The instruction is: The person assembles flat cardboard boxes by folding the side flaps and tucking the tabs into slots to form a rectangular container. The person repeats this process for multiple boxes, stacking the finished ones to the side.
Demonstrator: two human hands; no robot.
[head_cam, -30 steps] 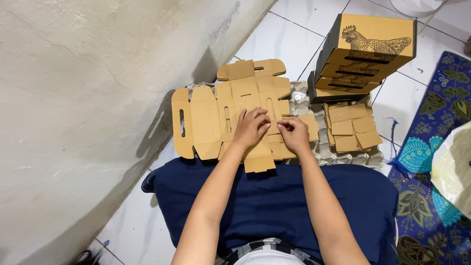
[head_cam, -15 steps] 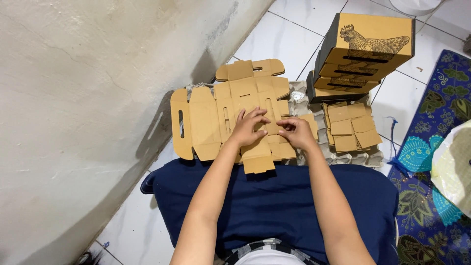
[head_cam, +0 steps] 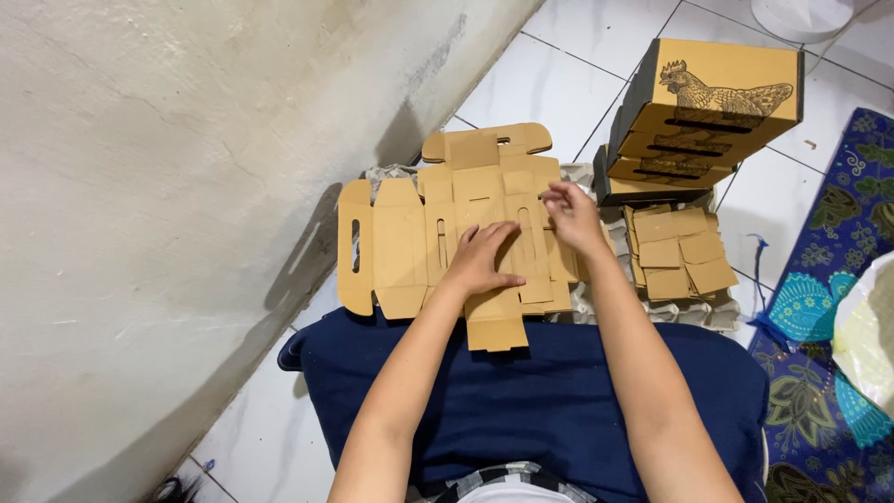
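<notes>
The flat cardboard blank (head_cam: 447, 233) lay in the head view on grey egg trays (head_cam: 596, 303) just past our lap, beside the rough plastered wall (head_cam: 186, 140). Our left hand (head_cam: 484, 261) pressed it, fingers spread flat and apart; our right hand (head_cam: 573, 214) pinched a narrow panel, fingers together on it. We judged the thin, slotted, matte brown board could crease off its score or tear at a slot if pulled unevenly, or slide over the bumpy trays
</notes>
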